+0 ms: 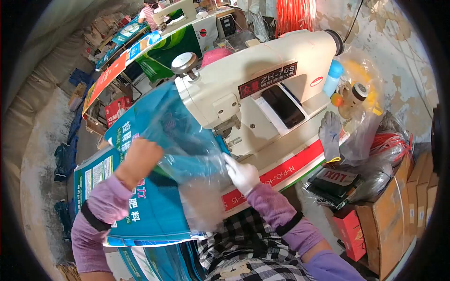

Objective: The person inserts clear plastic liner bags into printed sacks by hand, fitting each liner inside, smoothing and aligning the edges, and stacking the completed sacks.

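My left hand [140, 159], bare, is closed in a fist on a sheet of clear plastic film [190, 166]. In a white glove, my right hand [241, 174] pinches the film's other side, just in front of the needle area. The film stretches between both hands, partly blurred. Beneath it a stack of blue printed woven bags [159, 208] spreads over the table and hangs toward my lap. A large cream sewing machine [211, 84] stands beyond my hands, its presser foot close to the bag edge near my right hand.
A phone [282, 107] lies in a white box on the machine bed. To the right are a grey glove [330, 136], a blue bottle [333, 77], a jar [355, 99] and cardboard boxes [389, 210]. Farther back, a person [149, 16] sits at another machine.
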`<state>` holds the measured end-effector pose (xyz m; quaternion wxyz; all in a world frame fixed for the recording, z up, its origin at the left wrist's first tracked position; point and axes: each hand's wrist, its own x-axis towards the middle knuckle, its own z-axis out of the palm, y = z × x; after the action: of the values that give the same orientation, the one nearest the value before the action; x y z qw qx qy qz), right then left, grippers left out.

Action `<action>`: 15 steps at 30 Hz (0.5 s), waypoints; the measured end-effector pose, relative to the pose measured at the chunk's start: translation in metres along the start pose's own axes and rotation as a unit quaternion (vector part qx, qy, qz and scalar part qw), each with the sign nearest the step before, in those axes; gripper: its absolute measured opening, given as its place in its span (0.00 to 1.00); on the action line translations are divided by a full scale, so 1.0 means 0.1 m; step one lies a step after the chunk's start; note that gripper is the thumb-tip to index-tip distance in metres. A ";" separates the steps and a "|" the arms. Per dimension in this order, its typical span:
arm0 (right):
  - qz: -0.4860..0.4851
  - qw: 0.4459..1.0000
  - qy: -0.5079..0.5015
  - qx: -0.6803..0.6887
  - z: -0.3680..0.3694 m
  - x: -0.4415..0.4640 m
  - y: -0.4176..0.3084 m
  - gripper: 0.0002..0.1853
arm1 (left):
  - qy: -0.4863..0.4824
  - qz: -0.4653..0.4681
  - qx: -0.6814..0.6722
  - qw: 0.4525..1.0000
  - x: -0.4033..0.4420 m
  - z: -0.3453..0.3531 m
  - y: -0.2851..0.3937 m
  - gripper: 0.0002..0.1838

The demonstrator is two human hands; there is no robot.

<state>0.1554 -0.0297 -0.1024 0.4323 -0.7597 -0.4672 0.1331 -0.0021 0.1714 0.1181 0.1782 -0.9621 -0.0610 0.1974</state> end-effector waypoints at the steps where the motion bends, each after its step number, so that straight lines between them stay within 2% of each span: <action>1: 0.034 0.997 -0.010 0.066 0.03 0.04 -0.02 0.20 | 0.082 -0.042 0.018 0.996 -0.21 0.11 -0.12 0.14; 2: 0.099 0.948 0.046 0.300 0.15 0.04 0.01 0.19 | 0.114 0.002 0.019 0.993 -0.51 0.21 -0.06 0.11; 3: 0.153 0.839 0.099 0.513 0.24 0.04 0.04 0.19 | 0.151 0.046 0.020 0.987 -0.83 0.35 0.13 0.08; 4: 0.101 0.828 0.200 0.513 0.35 -0.04 -0.23 0.19 | 0.141 0.008 -0.204 0.969 -1.06 0.53 0.45 0.14; 5: 0.088 0.830 0.208 0.510 0.54 -0.19 -0.50 0.18 | 0.187 -0.009 -0.258 0.948 -1.12 0.61 0.85 0.18; 7: 0.068 0.847 0.051 0.524 1.22 -0.71 -0.89 0.16 | 0.282 -0.027 -0.361 0.888 -1.23 0.75 1.65 0.27; 8: 0.068 0.823 -0.030 0.564 1.45 -0.90 -0.94 0.15 | 0.257 -0.074 -0.456 0.849 -1.23 0.63 1.82 0.24; 9: 0.090 0.779 -0.101 0.612 1.53 -1.00 -0.88 0.15 | 0.313 -0.085 -0.483 0.813 -1.20 0.64 1.88 0.19; 10: 0.146 0.723 -0.137 0.661 1.31 -0.92 -0.87 0.15 | 0.268 -0.129 -0.582 0.757 -1.26 0.59 1.81 0.17; 11: 0.238 0.666 -0.099 0.700 1.13 -0.81 -0.91 0.15 | 0.220 -0.174 -0.672 0.685 -1.33 0.52 1.74 0.14; 12: 0.323 0.599 -0.045 0.732 0.78 -0.64 -1.07 0.15 | 0.172 -0.228 -0.707 0.647 -1.33 0.37 1.66 0.14; 13: 0.357 0.491 0.030 0.794 0.54 -0.49 -1.19 0.15 | 0.125 -0.233 -0.757 0.598 -1.31 0.25 1.54 0.15; 14: 0.356 0.490 0.033 0.795 0.49 -0.39 -1.21 0.15 | 0.113 -0.193 -0.782 0.582 -1.27 0.20 1.46 0.16; 15: 0.357 0.533 0.012 0.767 0.51 -0.32 -1.23 0.13 | 0.098 -0.151 -0.804 0.567 -1.23 0.15 1.40 0.17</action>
<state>0.0345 -0.0057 -0.0432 0.7711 -0.2420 0.1298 0.5744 -0.1141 0.0235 0.0979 -0.6366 -0.6987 -0.3211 -0.0580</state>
